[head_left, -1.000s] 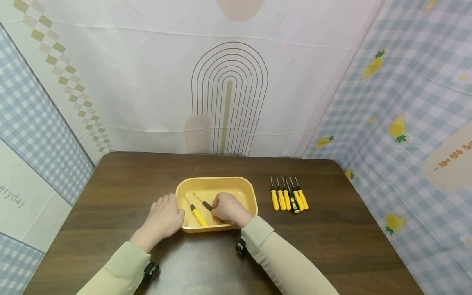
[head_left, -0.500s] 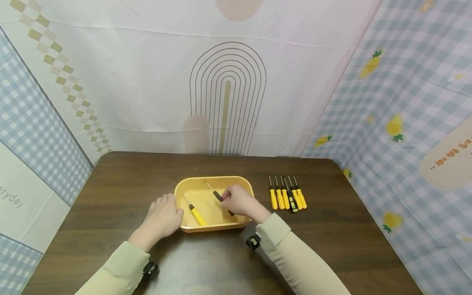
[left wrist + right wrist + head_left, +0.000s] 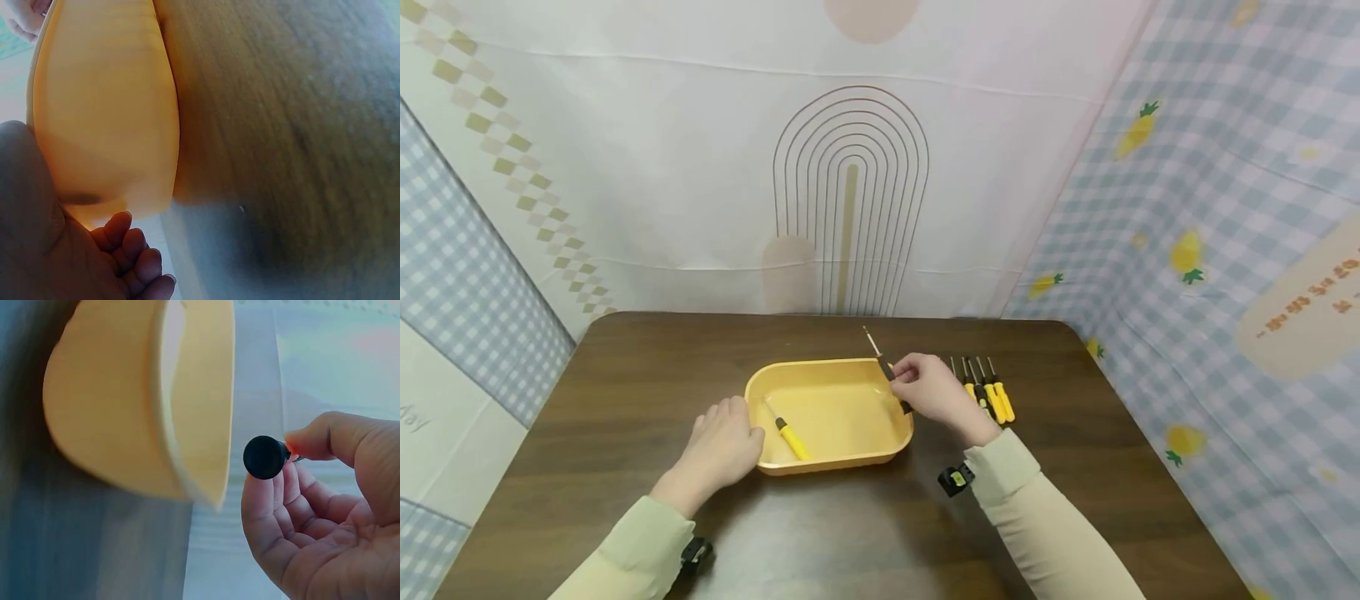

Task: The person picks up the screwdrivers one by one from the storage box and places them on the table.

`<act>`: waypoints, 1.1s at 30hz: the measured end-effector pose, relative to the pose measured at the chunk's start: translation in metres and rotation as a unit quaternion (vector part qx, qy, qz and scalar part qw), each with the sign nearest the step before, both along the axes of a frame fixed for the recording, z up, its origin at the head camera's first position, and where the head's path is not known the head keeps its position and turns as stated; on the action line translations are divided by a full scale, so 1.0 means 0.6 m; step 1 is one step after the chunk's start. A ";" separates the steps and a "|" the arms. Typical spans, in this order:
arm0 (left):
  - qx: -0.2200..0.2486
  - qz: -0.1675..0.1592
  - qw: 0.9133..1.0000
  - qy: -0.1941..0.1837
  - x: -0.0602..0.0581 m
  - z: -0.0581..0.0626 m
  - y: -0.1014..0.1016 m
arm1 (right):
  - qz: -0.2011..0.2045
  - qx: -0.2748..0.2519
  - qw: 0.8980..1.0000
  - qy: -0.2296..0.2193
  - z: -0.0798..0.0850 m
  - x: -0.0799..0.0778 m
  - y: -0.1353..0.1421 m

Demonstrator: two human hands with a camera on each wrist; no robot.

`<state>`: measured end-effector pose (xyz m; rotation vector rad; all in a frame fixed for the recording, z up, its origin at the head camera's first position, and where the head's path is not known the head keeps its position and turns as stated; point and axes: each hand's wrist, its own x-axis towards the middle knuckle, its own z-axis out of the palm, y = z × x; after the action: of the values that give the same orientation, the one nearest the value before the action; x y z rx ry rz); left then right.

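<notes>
My right hand (image 3: 934,390) pinches a black-handled screwdriver (image 3: 886,367) between thumb and fingers, over the right end of a yellow plastic tray (image 3: 850,417). Its thin metal shaft points up and away, past the tray's far rim. In the right wrist view the round black butt of the handle (image 3: 264,457) faces the camera, beside the tray wall. My left hand (image 3: 721,446) grips the tray's left end; in the left wrist view its fingers (image 3: 134,250) curl at the tray's outer wall. A yellow-and-black screwdriver (image 3: 793,440) lies in the tray's left part.
Right of the tray, several yellow and black screwdrivers (image 3: 1002,402) lie side by side on the brown wooden table (image 3: 820,533), partly hidden behind my right hand. A white patterned cloth (image 3: 700,167) hangs behind the table, and a checked cloth (image 3: 1187,333) on the right.
My right hand has lifted the black-handled screwdriver from the tray's middle and carried it rightward to the right rim. The left hand stays at the tray's left end; the head view has shifted slightly.
</notes>
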<state>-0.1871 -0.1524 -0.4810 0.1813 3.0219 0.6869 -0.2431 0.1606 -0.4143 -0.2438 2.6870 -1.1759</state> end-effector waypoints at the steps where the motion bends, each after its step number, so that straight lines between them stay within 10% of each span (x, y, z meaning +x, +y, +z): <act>1: 0.000 0.001 1.000 0.000 0.001 0.000 -0.001 | -0.007 -0.004 1.000 0.002 0.001 -0.001 0.008; 33: 0.001 0.000 1.000 0.009 0.000 -0.004 -0.002 | -0.137 0.000 0.990 0.010 -0.061 0.010 0.248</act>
<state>-0.1873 -0.1537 -0.4836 0.1891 3.0381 0.6907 -0.2369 0.3096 -0.4507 0.1206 2.8035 -1.2507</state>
